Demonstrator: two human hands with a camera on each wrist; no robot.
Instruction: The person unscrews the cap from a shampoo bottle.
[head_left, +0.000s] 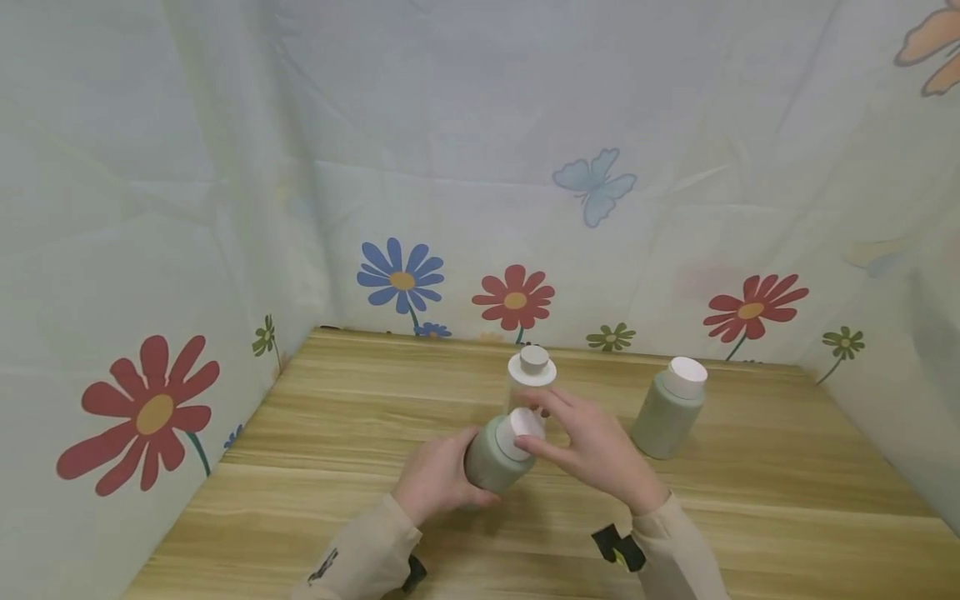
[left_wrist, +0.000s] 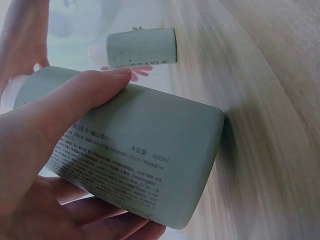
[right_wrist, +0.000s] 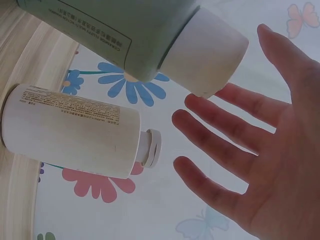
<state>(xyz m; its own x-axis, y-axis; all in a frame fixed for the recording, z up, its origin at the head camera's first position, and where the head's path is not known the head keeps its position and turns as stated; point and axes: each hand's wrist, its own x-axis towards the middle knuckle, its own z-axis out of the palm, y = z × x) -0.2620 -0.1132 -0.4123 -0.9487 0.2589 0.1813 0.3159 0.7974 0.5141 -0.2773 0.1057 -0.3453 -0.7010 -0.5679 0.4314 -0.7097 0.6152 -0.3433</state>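
Observation:
My left hand (head_left: 441,477) grips a pale green shampoo bottle (left_wrist: 165,135) round its body, thumb on one side and fingers beneath. The bottle leans over, its white cap (right_wrist: 205,52) pointing up and to the right in the head view. Around that cap my right hand (head_left: 592,446) is spread, fingers extended and thumb standing apart. In the right wrist view its fingertips (right_wrist: 192,100) come right at the cap's edge. Close behind stands a white bottle (right_wrist: 75,131) with a small grey-white cap, partly covered by the right hand in the head view.
A second green bottle (head_left: 667,417) with a white cap stands upright to the right of my right hand. The wood-grain table (head_left: 360,400) ends at a hanging cloth (head_left: 450,200) printed with flowers and butterflies, which encloses the back and both sides.

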